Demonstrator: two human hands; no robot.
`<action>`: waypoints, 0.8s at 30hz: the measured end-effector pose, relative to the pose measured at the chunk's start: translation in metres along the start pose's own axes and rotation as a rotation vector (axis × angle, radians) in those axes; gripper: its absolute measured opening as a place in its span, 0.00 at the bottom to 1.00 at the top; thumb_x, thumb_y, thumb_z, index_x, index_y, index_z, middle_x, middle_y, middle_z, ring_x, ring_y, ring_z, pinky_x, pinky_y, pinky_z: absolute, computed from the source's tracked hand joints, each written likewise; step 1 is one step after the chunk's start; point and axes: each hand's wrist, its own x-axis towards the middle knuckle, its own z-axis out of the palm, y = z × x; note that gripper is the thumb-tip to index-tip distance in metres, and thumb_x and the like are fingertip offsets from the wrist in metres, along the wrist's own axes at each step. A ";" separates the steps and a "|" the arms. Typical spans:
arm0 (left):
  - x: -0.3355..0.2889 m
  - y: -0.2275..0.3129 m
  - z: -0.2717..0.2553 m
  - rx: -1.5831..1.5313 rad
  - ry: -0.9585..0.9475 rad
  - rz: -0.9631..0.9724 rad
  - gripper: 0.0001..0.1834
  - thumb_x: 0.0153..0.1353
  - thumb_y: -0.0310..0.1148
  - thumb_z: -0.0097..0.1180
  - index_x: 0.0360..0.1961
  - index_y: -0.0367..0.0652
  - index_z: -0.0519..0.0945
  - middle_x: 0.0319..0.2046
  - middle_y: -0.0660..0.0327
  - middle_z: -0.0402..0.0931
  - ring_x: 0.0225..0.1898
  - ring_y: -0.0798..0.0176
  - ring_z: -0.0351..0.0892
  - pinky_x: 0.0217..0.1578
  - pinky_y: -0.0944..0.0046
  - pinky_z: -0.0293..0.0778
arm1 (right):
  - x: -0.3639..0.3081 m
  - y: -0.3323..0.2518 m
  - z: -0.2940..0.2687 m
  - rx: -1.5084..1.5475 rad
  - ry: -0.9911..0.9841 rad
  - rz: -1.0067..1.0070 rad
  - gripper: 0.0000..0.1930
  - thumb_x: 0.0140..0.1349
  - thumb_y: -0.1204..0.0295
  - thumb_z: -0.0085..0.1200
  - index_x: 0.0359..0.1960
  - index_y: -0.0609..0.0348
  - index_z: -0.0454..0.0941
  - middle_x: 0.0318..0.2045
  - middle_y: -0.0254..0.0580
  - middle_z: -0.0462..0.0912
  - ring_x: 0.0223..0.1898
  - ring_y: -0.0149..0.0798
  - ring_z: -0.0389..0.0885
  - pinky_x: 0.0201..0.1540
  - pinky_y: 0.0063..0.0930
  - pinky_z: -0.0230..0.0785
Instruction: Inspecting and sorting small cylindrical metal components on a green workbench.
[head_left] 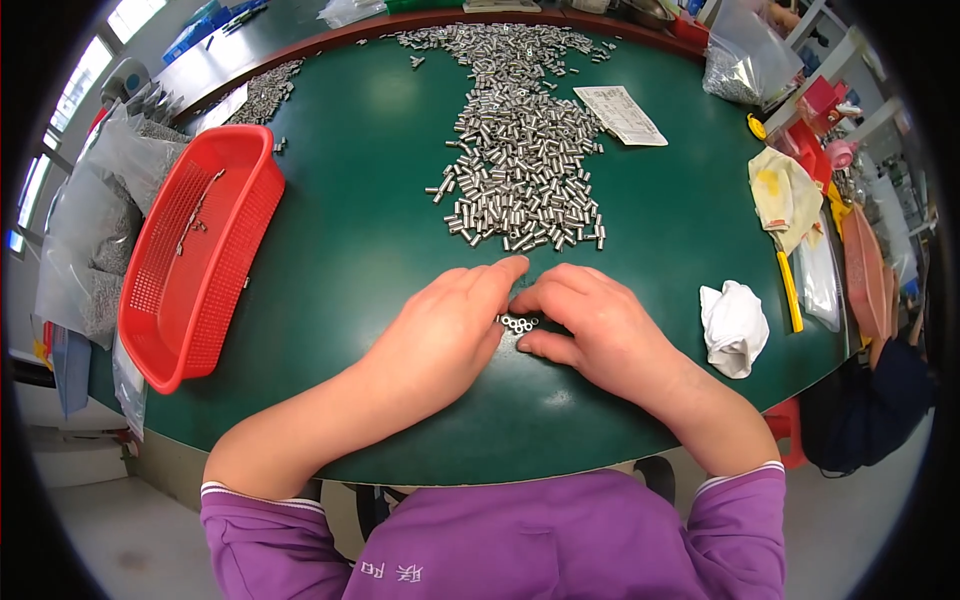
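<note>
Between my two hands is a small cluster of short metal sleeves (518,324), their round open ends facing up. My left hand (445,315) bears against the cluster from the left, its fingers pressed together and pointing forward. From the other side, my right hand (595,315) curves round the same sleeves, thumb at the near side and index finger at the far side. Part of the cluster is hidden by the fingers. Just beyond my fingertips begins a long pile of loose silver metal sleeves (525,150), spread toward the table's far edge.
At left stands a red perforated basket (265,190) with a few small pieces inside, beside filled plastic bags (85,240). A white crumpled cloth (733,328) lies at right, near a yellow-handled tool (788,290) and a stained glove (785,195). A paper slip (622,115) touches the pile's right side.
</note>
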 end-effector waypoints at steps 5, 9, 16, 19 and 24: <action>0.002 0.001 -0.002 0.098 0.013 0.027 0.31 0.53 0.18 0.57 0.60 0.40 0.66 0.33 0.57 0.78 0.34 0.54 0.79 0.37 0.58 0.76 | -0.002 0.003 0.001 0.011 -0.040 0.001 0.15 0.52 0.70 0.63 0.41 0.55 0.77 0.35 0.40 0.75 0.40 0.47 0.75 0.44 0.39 0.70; 0.003 0.000 -0.005 -0.006 -0.025 -0.066 0.32 0.54 0.18 0.57 0.62 0.40 0.64 0.32 0.58 0.79 0.33 0.56 0.80 0.36 0.61 0.76 | -0.002 0.002 0.003 0.020 -0.033 0.008 0.14 0.52 0.71 0.63 0.41 0.55 0.77 0.35 0.40 0.76 0.40 0.47 0.76 0.43 0.39 0.70; -0.001 0.001 -0.006 -0.133 -0.067 -0.185 0.37 0.53 0.17 0.56 0.65 0.36 0.59 0.36 0.56 0.76 0.35 0.61 0.78 0.38 0.63 0.76 | 0.000 0.000 0.004 0.051 -0.047 0.043 0.15 0.51 0.70 0.64 0.41 0.56 0.75 0.35 0.41 0.76 0.40 0.48 0.76 0.43 0.40 0.70; -0.002 0.001 -0.007 -0.064 -0.056 -0.174 0.37 0.52 0.16 0.56 0.65 0.36 0.59 0.35 0.56 0.74 0.36 0.59 0.77 0.39 0.62 0.75 | 0.002 -0.002 0.006 0.055 -0.050 0.024 0.16 0.51 0.70 0.64 0.41 0.56 0.75 0.35 0.41 0.75 0.40 0.48 0.76 0.43 0.40 0.71; -0.002 0.001 -0.010 0.021 -0.056 -0.188 0.38 0.51 0.17 0.56 0.65 0.35 0.59 0.36 0.54 0.72 0.37 0.53 0.75 0.40 0.58 0.73 | 0.006 -0.003 0.011 0.001 -0.047 -0.030 0.16 0.51 0.69 0.64 0.41 0.56 0.75 0.35 0.40 0.74 0.39 0.47 0.75 0.41 0.39 0.71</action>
